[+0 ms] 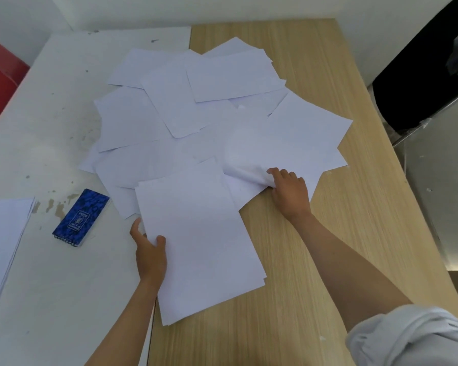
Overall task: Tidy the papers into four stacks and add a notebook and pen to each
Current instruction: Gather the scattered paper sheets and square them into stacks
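Observation:
Several loose white sheets (185,101) lie fanned out across the middle of the two tables. My left hand (150,249) grips the left edge of a thin gathered stack of paper (204,244) lying nearest to me, thumb on top. My right hand (288,191) pinches the near corner of a curled sheet (283,146) at the right of the spread and lifts it slightly. A squared stack of papers (3,233) rests at the far left edge. A blue spiral notebook (81,217) lies between that stack and the spread. No pen is in view.
A white, stained table (50,114) on the left butts against a wood-grain table (341,233) on the right. A red object (0,77) stands past the left table's edge. A black bag and metal surface (428,83) are at the right.

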